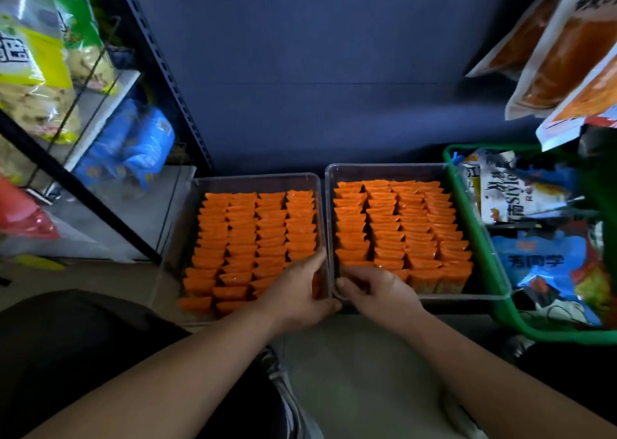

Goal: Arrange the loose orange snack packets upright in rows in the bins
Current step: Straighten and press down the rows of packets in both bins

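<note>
Two clear plastic bins sit side by side on the floor, the left bin [253,178] and the right bin [384,168]. Both hold orange snack packets standing upright in several rows, the left bin's packets [257,235] and the right bin's packets [400,228]. My left hand [300,288] is at the near right corner of the left bin, fingers curled round orange packets there. My right hand [374,290] is at the near left corner of the right bin, fingers curled over its rim onto the packets; what it holds is hidden.
A green basket [467,205] full of blue and white snack bags stands right of the bins. A black metal shelf rack [160,81] with bagged snacks stands to the left. Orange bags [567,48] hang at top right. A dark blue wall is behind the bins.
</note>
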The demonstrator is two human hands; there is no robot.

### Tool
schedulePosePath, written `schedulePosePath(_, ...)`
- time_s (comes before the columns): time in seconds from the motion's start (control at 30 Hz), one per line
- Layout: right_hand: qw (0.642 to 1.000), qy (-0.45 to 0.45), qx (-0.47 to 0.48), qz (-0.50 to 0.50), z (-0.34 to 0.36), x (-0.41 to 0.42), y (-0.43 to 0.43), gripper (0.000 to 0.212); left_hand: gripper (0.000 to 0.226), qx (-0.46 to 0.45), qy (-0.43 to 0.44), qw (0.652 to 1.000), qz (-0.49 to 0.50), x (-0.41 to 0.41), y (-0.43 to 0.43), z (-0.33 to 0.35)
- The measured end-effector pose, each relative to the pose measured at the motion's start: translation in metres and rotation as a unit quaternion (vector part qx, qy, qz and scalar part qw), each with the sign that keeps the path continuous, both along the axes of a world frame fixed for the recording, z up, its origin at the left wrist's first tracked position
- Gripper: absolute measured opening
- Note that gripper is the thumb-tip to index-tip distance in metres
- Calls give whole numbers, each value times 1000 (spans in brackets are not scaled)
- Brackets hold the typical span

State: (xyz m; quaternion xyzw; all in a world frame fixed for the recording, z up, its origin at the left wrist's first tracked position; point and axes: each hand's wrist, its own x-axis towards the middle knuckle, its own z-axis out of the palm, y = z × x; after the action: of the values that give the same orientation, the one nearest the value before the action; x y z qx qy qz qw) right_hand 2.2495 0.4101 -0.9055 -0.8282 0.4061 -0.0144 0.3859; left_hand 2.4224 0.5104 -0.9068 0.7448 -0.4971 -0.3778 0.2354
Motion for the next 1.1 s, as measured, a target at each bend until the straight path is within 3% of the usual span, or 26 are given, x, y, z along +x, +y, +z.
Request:
schedulePosePath(0.07,999,9,-52,10,-4,3,7,23,106,11,1,1000,-5,3,-4,-1)
schedulePosePath(0.17,998,14,-58,-7,-7,7,9,32,110,35,-11,999,-25,15,-11,0)
schedulePosePath(0.43,999,35,27,21,0,2,10,34,106,110,-98,984,-101,32,-17,19)
schedulePosePath(0.5,996,-10,89,3,9,0,1,27,90,57,-174,977,-109,24,-19,24)
schedulePosePath(0.6,996,-40,31,-75,31,-18,-24,17,50,-84,-207,966,-131,-8,-32,32)
schedulePosePath(0.77,981,107,-116,-108,44,-94,-66,11,32,-34,-178,961,-208,-67,-50,28)
schedulePosePath(0.9,968,151,-167,-115,49,-133,-89,21,45,9,-230,951,-209,-64,-51,24)
schedulePosePath(1.0,976,138,-145,-82,51,-140,-108,21,61,49,-287,937,-193,-59,-57,36)
schedulePosePath(1.1,985,115,-117,-48,50,-147,-120,15,59,70,-342,919,-182,-67,-65,44)
